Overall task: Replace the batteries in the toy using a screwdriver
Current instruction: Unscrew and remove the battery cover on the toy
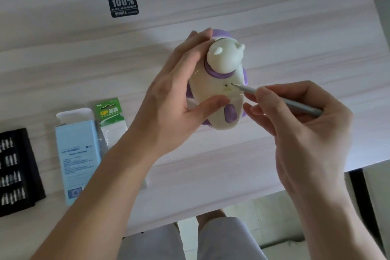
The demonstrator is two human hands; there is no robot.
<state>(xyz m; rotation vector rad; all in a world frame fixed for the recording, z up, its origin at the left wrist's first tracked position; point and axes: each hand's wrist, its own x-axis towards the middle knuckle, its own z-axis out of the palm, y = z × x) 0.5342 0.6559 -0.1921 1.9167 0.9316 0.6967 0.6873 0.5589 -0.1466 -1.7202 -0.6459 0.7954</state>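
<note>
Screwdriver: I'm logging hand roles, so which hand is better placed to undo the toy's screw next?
Right. The right hand already holds the screwdriver, its tip just beside the screw hole on the toy; the left hand is occupied gripping the toy.
</note>
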